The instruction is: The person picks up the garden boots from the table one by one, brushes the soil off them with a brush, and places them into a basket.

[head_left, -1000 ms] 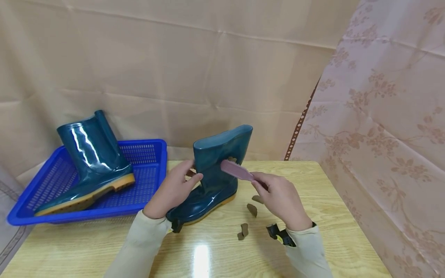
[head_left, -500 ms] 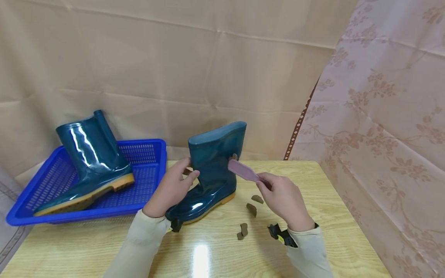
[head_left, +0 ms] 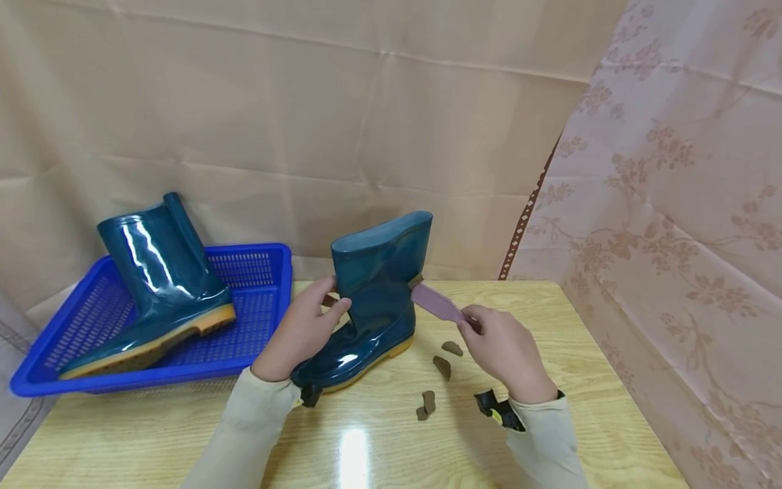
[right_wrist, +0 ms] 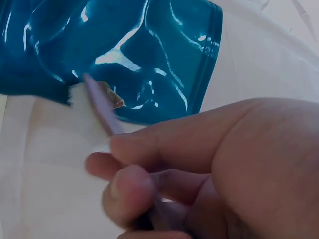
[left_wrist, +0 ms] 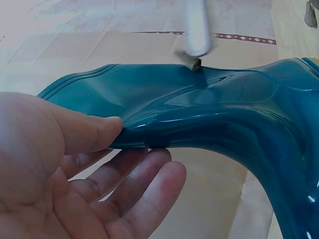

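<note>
A glossy dark teal rain boot (head_left: 379, 299) with a yellowish sole stands on the table, toe towards the left front. My left hand (head_left: 302, 333) pinches the front of its shaft; in the left wrist view the thumb (left_wrist: 102, 132) lies on top and the fingers are below. Between thumb and fingers, my right hand (head_left: 504, 350) grips the handle of a purple brush (head_left: 436, 303). Its head meets the back edge of the shaft beside a brown flake (head_left: 416, 280) clinging there. Pale bristles (right_wrist: 85, 107) show in the right wrist view.
At left a blue plastic basket (head_left: 281, 285) holds a matching rain boot (head_left: 161, 265), tilted and rising above the rim. Several brown flakes (head_left: 442, 367) lie on the wooden table (head_left: 586, 407) between the boot and my right hand. A beige cloth (head_left: 305, 136) hangs behind.
The brush has moved right and slightly down, from the side of the shaft to its back edge. The boot has shifted and turned a little to the left under my left hand.
</note>
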Demonstrator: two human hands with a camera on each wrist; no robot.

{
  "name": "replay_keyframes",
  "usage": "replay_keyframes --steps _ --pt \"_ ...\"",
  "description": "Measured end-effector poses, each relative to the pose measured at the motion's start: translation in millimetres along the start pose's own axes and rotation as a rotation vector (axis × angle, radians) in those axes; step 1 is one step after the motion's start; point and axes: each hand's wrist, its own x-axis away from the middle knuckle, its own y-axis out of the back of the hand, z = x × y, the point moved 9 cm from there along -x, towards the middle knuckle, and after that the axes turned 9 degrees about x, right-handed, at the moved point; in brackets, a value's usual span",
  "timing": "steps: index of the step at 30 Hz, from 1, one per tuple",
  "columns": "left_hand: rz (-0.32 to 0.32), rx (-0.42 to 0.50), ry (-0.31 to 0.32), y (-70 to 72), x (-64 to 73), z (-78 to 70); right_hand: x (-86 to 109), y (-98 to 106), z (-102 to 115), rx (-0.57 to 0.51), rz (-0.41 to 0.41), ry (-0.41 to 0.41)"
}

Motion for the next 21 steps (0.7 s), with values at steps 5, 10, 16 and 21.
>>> replay_keyframes --steps 5,10,16,21 --pt "0.000 0.025 0.002 0.6 -0.1 0.8 -0.2 -10.6 -7.6 0.037 0.103 -0.048" --pt "-0.006 0.042 0.004 2.0 0.7 1.3 -1.0 -17.1 -8.4 0.049 0.175 -0.056" --pt "0.000 0.044 0.000 1.1 -0.4 0.9 -2.1 2.7 -3.3 -0.018 0.000 -0.026" --pt "0.003 0.027 -0.022 -0.2 -1.3 -0.7 0.1 11.5 12.5 -0.113 -0.104 0.124"
